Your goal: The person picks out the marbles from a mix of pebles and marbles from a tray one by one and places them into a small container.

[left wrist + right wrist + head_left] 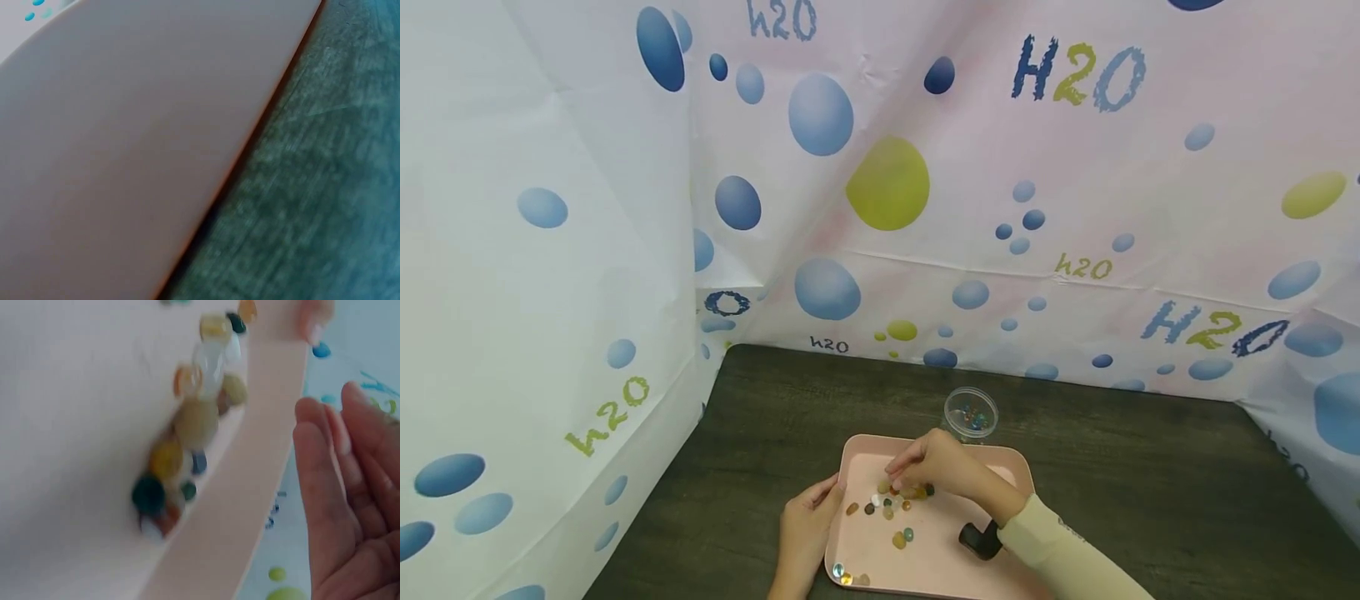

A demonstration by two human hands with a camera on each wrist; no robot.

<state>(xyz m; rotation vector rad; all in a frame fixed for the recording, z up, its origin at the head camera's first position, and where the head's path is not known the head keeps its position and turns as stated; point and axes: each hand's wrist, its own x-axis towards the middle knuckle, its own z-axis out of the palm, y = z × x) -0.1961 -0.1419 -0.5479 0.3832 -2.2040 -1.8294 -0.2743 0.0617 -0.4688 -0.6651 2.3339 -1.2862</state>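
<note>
A pink tray [940, 575] carries several small polished stones [197, 422], amber, clear, white and dark green, most in a loose cluster. My left hand [806, 527] grips the tray's left rim, its thumb along the edge; the left wrist view shows only the tray's outer wall [144, 144] and the tabletop. Over the cluster, my right hand [936, 467] reaches in from the right with fingertips pointing down close to the stones. In the right wrist view its fingers [322, 487] are nearly straight, close together, with no stone showing between them.
Behind the tray stands a round clear container [972, 412] with small coloured pieces inside. A black curved object [979, 542] lies in the tray by the right wrist. More stones [847, 577] sit in its near left corner. Printed sheeting [880, 275] borders the dark table [760, 433].
</note>
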